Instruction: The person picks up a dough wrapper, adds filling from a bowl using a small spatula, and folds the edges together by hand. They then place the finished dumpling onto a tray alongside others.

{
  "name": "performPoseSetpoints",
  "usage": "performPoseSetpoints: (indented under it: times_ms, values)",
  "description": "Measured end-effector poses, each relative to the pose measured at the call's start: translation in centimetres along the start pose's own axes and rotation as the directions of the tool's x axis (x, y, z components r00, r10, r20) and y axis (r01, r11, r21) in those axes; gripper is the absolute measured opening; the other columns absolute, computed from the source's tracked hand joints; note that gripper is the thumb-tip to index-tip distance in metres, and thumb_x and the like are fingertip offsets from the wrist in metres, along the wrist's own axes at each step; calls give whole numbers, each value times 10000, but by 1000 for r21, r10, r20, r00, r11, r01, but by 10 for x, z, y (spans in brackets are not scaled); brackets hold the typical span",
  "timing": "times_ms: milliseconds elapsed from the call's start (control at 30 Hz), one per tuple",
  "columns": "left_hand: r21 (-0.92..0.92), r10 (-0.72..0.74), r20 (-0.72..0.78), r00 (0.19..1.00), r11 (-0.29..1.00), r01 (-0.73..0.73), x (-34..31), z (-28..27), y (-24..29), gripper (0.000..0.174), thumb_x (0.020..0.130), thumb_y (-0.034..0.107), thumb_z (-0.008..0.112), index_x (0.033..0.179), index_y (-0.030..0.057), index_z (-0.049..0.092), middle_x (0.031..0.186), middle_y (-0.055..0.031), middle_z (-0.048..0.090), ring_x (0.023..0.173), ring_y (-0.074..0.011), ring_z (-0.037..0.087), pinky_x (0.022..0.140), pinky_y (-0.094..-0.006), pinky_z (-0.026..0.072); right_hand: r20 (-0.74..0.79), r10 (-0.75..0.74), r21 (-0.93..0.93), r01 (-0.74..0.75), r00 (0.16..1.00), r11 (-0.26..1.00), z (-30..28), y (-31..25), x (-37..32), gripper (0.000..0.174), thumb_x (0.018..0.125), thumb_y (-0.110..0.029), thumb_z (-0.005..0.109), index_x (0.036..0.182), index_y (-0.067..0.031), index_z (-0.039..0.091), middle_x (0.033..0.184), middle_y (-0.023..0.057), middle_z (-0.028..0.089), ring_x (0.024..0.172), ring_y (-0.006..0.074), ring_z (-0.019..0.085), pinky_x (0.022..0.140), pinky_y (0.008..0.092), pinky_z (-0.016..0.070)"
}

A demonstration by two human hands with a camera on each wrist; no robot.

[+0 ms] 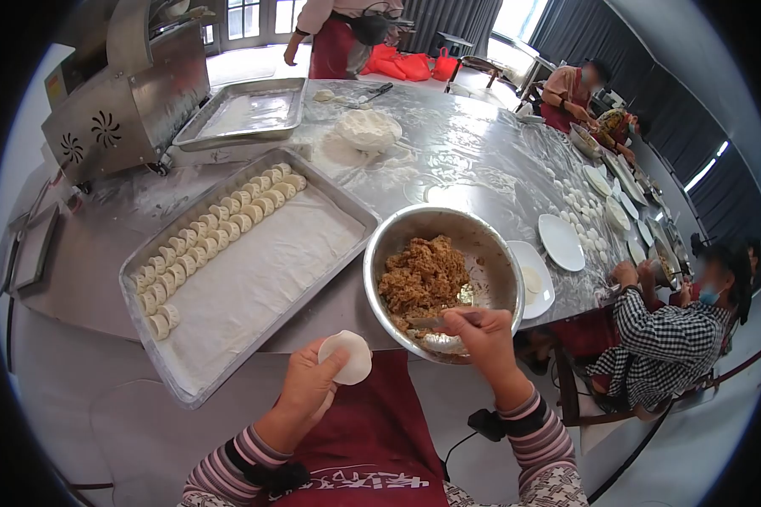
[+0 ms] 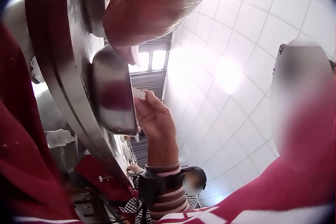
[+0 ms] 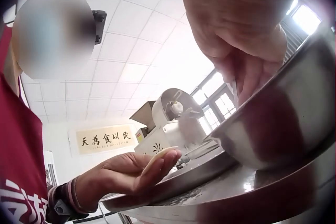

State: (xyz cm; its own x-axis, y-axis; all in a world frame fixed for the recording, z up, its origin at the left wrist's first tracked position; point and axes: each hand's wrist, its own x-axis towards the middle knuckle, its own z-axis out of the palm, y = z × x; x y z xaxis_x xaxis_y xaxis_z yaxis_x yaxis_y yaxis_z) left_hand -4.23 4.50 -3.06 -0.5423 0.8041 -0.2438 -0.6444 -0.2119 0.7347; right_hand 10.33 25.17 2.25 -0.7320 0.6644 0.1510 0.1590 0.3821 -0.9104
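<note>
My left hand (image 1: 306,390) holds a round, flat dumpling wrapper (image 1: 347,358), thumb on top, in front of the table edge. In the right wrist view, the wrapper (image 3: 159,160) lies along the fingers. My right hand (image 1: 490,342) grips the handle of a small metal spatula (image 1: 429,323), its blade down in a steel bowl (image 1: 500,269) beside brown minced filling (image 1: 427,275). Left of the bowl, a paper-lined metal tray (image 1: 286,315) carries rows of pleated dumplings (image 1: 220,231) along its far left side.
A white plate (image 1: 543,296) with a wrapper stands right of the bowl. Behind are a flour heap (image 1: 369,128), another tray (image 1: 296,106) and a steel machine (image 1: 135,110). Dough pieces (image 1: 583,215) lie on the table's right, where a person in a checked shirt (image 1: 668,342) sits.
</note>
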Motion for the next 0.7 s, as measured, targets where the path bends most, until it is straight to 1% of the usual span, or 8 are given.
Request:
performPoseSetpoints:
  times_ms: [67,233,467,533,567,600,633,700]
  values:
    - [-33,-42,0,999,999,42,0,3,2,284,936,85,544,1179,-60,527,1074,-174,639,977,-235,640,884,-348,512,2,198,263,-192,980,946,-10,-7,6,170,863,-80,641,842,81,690,770,120,693,676,179,685,635,250,542]
    - [-105,-148,108,983,982,159,7,19,16,335,975,130,445,1230,-87,457,1173,-213,580,1087,-278,591,967,-381,470,128,393,550,-395,910,736,-33,3,22,181,879,-104,625,887,75,652,820,171,684,704,251,701,655,327,590]
    - [-213,-159,125,979,960,183,18,49,23,456,1017,307,336,1284,-54,416,1246,-201,538,1155,-298,546,1008,-421,433,59,362,686,-301,930,662,-34,-16,5,191,895,-105,594,907,80,644,869,166,681,773,277,700,697,357,585]
    - [-245,-155,135,979,952,185,21,56,23,484,1022,345,308,1291,-44,410,1265,-192,527,1174,-297,532,1013,-423,427,-160,51,352,9,986,936,-21,-22,-19,150,868,-74,604,910,65,644,888,161,680,772,286,697,729,368,577]
    - [-278,-155,156,976,941,194,23,58,22,496,1022,366,294,1290,-36,409,1270,-183,524,1181,-293,523,1020,-425,416,-152,48,351,8,987,937,-16,-20,-27,150,868,-74,604,910,65,644,888,161,680,772,286,697,729,368,577]
    - [-311,-154,178,972,928,204,24,60,21,508,1023,386,281,1289,-27,408,1275,-173,522,1189,-288,514,1026,-428,405,-114,-387,59,395,915,917,-11,-18,-34,136,845,-65,621,905,53,650,895,159,680,787,284,694,757,370,569]
    - [-315,-150,176,973,928,200,26,60,18,508,1023,386,281,1289,-27,408,1275,-173,522,1189,-288,514,1026,-428,405,44,-729,-194,722,683,664,-5,-22,-37,126,822,-57,638,900,41,655,902,156,680,802,282,692,786,372,560]
    - [-373,-133,203,970,906,202,30,58,10,446,1029,367,281,1246,6,429,1243,-134,528,1172,-253,511,1017,-419,396,357,-761,-412,823,541,392,2,-38,-48,112,781,-51,683,879,-1,665,922,130,677,882,260,685,816,368,547]
